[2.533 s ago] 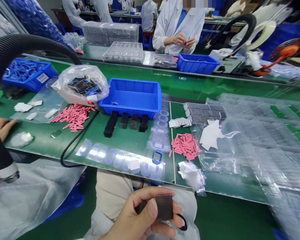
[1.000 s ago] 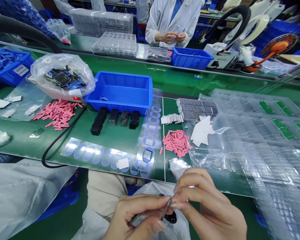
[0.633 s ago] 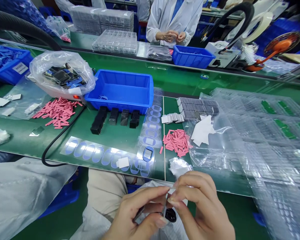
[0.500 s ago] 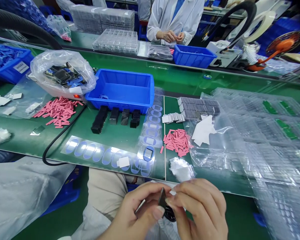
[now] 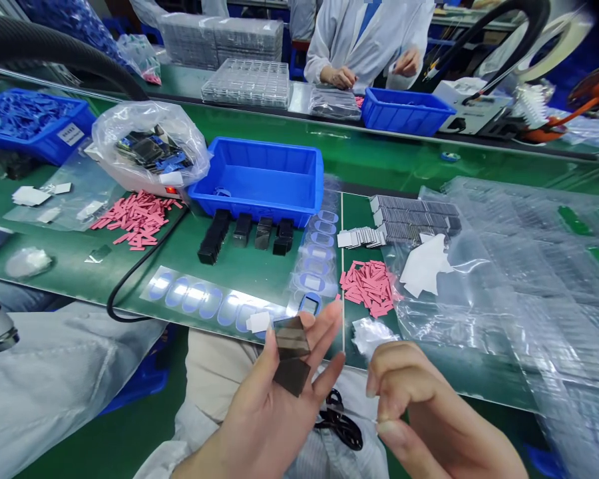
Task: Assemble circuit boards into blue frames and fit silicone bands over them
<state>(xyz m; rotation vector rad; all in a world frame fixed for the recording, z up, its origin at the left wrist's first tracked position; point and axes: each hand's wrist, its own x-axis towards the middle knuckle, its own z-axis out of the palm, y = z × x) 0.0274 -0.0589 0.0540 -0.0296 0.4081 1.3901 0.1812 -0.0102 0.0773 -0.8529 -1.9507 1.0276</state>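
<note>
My left hand (image 5: 264, 416) is turned palm up and holds two thin dark square panels, an upper panel (image 5: 290, 338) between thumb and fingers and a lower panel (image 5: 293, 376) lying across the palm. Both look glossy and brownish-grey. To its right, my right hand (image 5: 419, 399) is closed in a pinch, thumb against fingertips; anything between them is too small to make out. Past the fingers of my left hand lie a strip of film with blue oval rings (image 5: 209, 301) and a white square piece (image 5: 258, 322). A black coiled cable (image 5: 347, 432) rests on my lap.
Beyond stand a blue bin (image 5: 259, 179), stacks of black pieces (image 5: 214, 237) and a plastic bag of parts (image 5: 150, 140). Pink strips (image 5: 369, 286) lie by stacked grey panels (image 5: 414, 216); transparent trays (image 5: 544, 286) fill the right. A co-worker (image 5: 369, 46) sits opposite.
My hands have moved apart. The left hand has turned palm up and moved forward, showing the two dark panels; the right has drawn away, pinched. The co-worker's hands have separated.
</note>
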